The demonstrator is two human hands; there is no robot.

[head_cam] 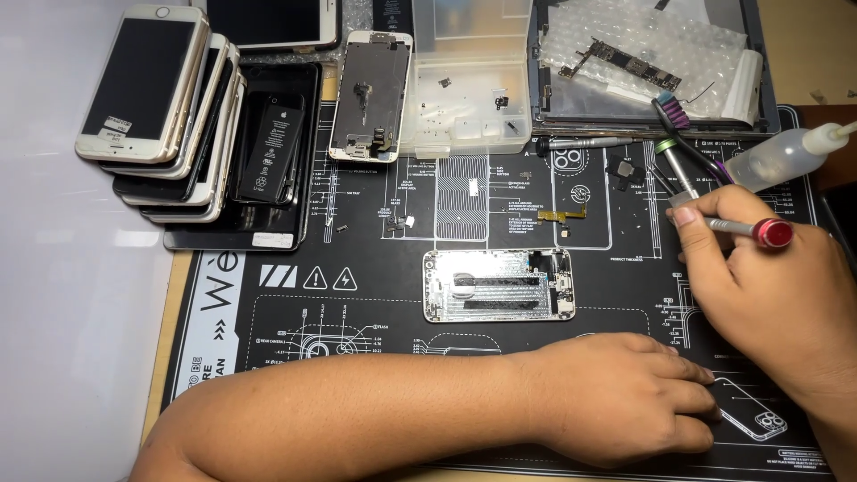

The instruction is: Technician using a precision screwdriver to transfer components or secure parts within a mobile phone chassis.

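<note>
Two hands work at the mat's right edge: the right hand pinches a slim red-capped screwdriver, light, rigid and likely slippery, best held along its shaft; the left hand rests flat, fingers together, holding nothing.

left hand lies flat, fingers extended; right hand curled closed.

the right hand hides the screwdriver tip; the left hand covers mat print; lower stacked phones lie half hidden.
</note>
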